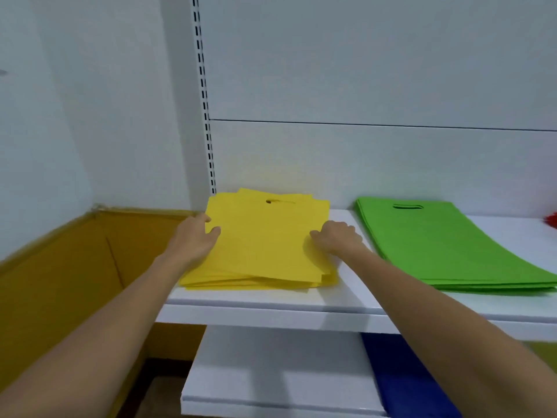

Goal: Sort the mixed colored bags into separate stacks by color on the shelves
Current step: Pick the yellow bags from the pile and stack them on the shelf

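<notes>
Forearms reach to the yellow stack (pixel 265 242) mid-frame on the shelf (pixel 346 294), its handle slot toward the back wall. Left hand (pixel 199 236) lies with straight fingers against its left edge. Right hand (pixel 339 238) has curled fingers on its right edge; I cannot tell whether they pinch it. Bare shelf separates it from the green stack (pixel 446 245) on the right.

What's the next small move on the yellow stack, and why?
Probably push both hands inward to square the yellow bag stack: its layers are fanned, with edges offset at the back and front right. The left hand rests at its left edge, the right hand at its right edge.
</notes>
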Tool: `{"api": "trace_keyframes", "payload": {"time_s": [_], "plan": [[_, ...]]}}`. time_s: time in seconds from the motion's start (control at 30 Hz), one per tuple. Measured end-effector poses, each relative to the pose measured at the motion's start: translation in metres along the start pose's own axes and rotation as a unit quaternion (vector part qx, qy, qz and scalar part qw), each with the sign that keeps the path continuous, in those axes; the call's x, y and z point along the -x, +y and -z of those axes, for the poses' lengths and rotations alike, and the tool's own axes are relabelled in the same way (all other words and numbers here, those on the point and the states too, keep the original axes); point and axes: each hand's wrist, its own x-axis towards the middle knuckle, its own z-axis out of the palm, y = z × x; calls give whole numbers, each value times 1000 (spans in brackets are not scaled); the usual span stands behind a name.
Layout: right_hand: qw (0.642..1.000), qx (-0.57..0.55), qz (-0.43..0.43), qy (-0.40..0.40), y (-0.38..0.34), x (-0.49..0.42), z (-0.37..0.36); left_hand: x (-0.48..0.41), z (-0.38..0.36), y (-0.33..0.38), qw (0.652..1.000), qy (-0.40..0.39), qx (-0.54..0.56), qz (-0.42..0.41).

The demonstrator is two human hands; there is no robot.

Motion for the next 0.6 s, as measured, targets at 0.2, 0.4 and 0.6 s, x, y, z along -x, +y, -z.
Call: {"api": "trace_keyframes", "payload": {"time_s": [0.2,0.4,0.6], "plan": [[995,-6,-19,101,-32,4,-30,-24,-19,3,997,-6,-70,42],[984,17,26,176,-33,-5,-41,-20,-38,1,991,29,-118,46],[976,48,46,205,-35,-3,-42,-20,-36,-3,987,53,-150,12]]}}
